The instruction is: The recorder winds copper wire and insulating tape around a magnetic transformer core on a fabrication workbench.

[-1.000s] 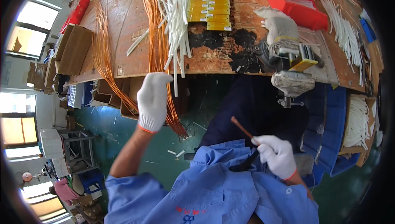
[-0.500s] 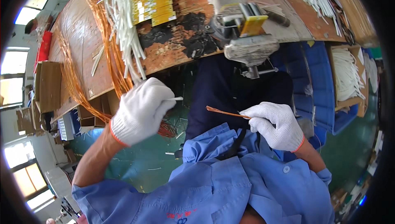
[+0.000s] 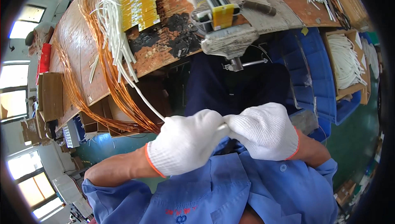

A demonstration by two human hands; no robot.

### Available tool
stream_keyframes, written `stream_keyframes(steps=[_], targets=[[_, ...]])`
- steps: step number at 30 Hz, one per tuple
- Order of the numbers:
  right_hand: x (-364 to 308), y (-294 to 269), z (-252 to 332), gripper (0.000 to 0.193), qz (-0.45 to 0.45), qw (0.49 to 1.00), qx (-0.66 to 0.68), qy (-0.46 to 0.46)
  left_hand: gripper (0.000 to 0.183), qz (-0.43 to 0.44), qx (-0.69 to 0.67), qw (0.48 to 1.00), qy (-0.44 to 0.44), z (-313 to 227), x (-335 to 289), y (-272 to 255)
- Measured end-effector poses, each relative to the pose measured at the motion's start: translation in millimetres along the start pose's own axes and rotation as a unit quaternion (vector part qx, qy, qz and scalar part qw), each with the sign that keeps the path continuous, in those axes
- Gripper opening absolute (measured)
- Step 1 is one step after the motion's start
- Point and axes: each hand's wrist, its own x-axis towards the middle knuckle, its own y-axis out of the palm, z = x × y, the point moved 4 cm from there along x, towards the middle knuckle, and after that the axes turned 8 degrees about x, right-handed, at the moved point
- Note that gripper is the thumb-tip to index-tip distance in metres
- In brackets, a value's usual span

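Observation:
My gloved left hand (image 3: 187, 141) and my gloved right hand (image 3: 265, 131) meet in front of my lap, fingertips pinched together. A thin white sleeve tube (image 3: 147, 102) runs down from the table edge into my left hand. The copper wire in my right hand is now covered by the gloves, and the point where wire and tube meet cannot be made out. Long bundled copper wires (image 3: 135, 115) hang off the table just beside my left hand. More white tubes (image 3: 113, 30) lie over them on the tabletop.
Ahead, a bench vise (image 3: 230, 39) at the table edge holds a yellow piece (image 3: 223, 16). Yellow label-like pieces (image 3: 140, 8) lie left of it. On the right stand a blue bin (image 3: 314, 76) and a cardboard box (image 3: 362, 53) of white tubes.
My hands have come together from well apart, the left moving right and down. The copper wire's exposed end has gone out of sight between the gloves. My view has shifted slightly.

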Motion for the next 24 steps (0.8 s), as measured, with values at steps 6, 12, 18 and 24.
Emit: stream_keyframes(steps=[6, 12, 18, 24], targets=[[-21.9, -33.4, -11.0, 0.022, -0.062, 0.998, 0.018, 0.010, 0.031, -0.028, -0.366, 0.862, -0.351, 23.9, -10.8, -12.3], [-30.2, -35.1, -16.7, 0.019, -0.057, 0.998, 0.022, 0.031, 0.043, 0.145, -0.605, 0.635, -0.458, 14.3, 12.9, 10.6], [-35.8, -23.4, -13.5, 0.021, -0.038, 0.998, -0.057, -0.003, 0.036, 0.128, -0.555, 0.698, -0.434, -2.6, 23.5, 24.8], [-41.5, -54.2, -23.1, 0.020, -0.087, 0.994, 0.040, 0.060, 0.016, 0.058, -0.386, 0.889, -0.238, 13.6, 18.2, -2.2]])
